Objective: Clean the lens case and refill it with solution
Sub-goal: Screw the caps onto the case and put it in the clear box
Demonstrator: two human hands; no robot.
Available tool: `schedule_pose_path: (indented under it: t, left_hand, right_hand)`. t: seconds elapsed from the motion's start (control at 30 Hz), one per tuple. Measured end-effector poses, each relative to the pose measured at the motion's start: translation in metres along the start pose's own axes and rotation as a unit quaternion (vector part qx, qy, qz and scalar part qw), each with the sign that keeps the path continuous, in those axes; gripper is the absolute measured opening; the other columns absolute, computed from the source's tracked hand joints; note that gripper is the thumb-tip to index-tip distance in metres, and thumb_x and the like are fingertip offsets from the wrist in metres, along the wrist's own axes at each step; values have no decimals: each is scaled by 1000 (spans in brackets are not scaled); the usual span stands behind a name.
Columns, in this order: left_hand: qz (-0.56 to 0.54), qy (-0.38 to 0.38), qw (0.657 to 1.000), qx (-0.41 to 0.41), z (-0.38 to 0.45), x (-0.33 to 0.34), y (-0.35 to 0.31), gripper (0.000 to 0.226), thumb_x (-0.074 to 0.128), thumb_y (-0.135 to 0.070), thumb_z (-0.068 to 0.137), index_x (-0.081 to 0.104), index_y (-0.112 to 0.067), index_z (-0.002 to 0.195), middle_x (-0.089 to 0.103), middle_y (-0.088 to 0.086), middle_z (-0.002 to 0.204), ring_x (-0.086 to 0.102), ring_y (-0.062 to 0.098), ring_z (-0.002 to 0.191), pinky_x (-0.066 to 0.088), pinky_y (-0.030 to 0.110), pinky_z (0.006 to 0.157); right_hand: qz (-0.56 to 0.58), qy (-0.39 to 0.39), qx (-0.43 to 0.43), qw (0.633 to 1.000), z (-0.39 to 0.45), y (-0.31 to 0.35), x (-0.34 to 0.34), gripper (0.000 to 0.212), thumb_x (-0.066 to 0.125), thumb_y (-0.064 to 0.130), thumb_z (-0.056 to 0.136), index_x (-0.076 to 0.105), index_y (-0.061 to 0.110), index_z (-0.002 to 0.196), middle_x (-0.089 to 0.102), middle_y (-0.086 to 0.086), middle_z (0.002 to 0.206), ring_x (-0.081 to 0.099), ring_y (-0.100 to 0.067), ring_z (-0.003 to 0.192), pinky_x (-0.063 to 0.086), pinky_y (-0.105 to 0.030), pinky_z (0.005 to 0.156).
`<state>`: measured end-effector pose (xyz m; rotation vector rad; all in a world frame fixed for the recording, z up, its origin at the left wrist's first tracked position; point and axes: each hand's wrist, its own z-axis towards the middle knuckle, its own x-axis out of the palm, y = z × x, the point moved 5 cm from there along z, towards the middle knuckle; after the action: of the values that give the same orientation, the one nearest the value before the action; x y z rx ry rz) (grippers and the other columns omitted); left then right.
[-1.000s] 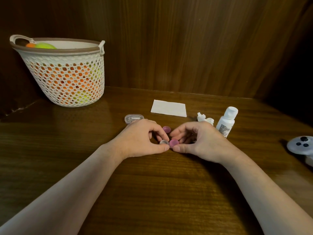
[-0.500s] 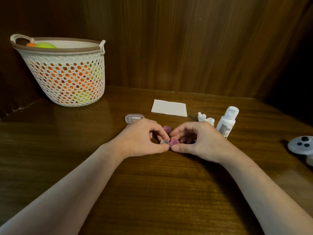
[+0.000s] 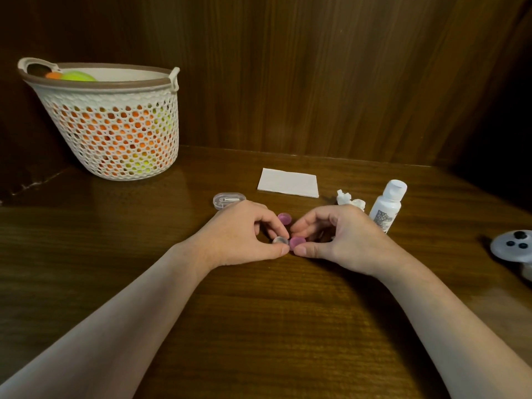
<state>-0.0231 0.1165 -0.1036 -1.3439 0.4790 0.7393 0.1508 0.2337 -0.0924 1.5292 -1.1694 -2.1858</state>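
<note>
On the wooden table my left hand pinches the open clear well of the lens case between thumb and fingers. Right beside it my right hand pinches the pink cap on the case's other well. A second pink cap lies loose just behind my fingers. The white solution bottle stands upright to the right of my right hand, its cap on.
A folded white tissue lies behind the hands, a crumpled white one next to the bottle. A small clear tweezers box sits behind my left hand. A mesh basket of balls stands back left; a grey controller lies far right.
</note>
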Motion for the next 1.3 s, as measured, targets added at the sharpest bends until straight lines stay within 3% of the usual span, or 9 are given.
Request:
schedule_pose_path:
  t: [0.17,0.3,0.4,0.57,0.7,0.8,0.93,1.07,1.3]
  left_hand:
    - [4,-3,1000,1,1,0,1,18,81,-50,81,80,-45,99,72,-22,100,66,7,92,58,36,77]
    - [5,-2,1000,3,1,0,1,16,83,-46,83,80,-43,99,72,-20,100,66,7,91,57,33,75]
    - [4,0,1000,-4,1,0,2,16,84,-46,83,80,-45,99,71,-22,99,65,2,90,53,26,72]
    - [2,-5,1000,3,1,0,2,18,82,-50,81,80,-46,99,71,-23,99,64,3,89,54,30,72]
    - [8,-5,1000,5,1,0,2,18,83,-48,82,79,-46,99,70,-25,99,62,-1,90,49,26,73]
    - [6,-6,1000,7,1,0,2,18,83,-46,82,80,-45,100,70,-25,100,63,1,89,56,32,75]
    - [1,-8,1000,11,1,0,1,17,85,-44,83,80,-44,99,71,-25,100,64,-1,88,53,28,73]
    - [5,-8,1000,14,0,0,0,17,84,-42,83,80,-44,100,70,-26,100,63,-4,88,51,24,73]
    - [3,0,1000,-3,0,0,0,18,84,-47,84,80,-46,101,70,-23,99,63,9,88,60,43,77]
  right_hand:
    - [-35,-13,0,999,1,1,3,31,97,44,73,78,41,97,79,30,94,74,10,93,54,-15,79]
    - [-39,-2,-9,999,0,2,1,39,94,51,75,76,48,110,74,38,107,68,13,102,54,-12,76]
    - [-22,0,-21,1000,-2,3,-3,34,91,46,83,75,51,112,72,42,112,67,16,107,54,-6,73]
    - [-28,2,2,1000,-1,1,-1,33,90,45,82,76,44,111,80,31,99,72,12,101,51,-18,84]
    - [-62,-8,2,998,-1,2,0,40,85,64,73,76,46,108,76,35,100,70,12,99,56,-18,82]
    - [-57,5,-11,998,-2,5,0,38,88,55,80,77,48,115,73,39,108,67,14,106,55,-17,84]
    - [-38,7,-11,999,-1,3,1,30,91,40,84,78,42,111,80,31,99,72,12,101,49,-16,85]
    - [-54,-10,-7,998,1,2,3,32,91,52,76,75,44,103,78,33,91,73,13,92,51,-5,70]
    - [-49,24,-3,998,-3,6,-3,38,90,47,84,72,55,117,74,40,111,66,18,110,49,-14,85]
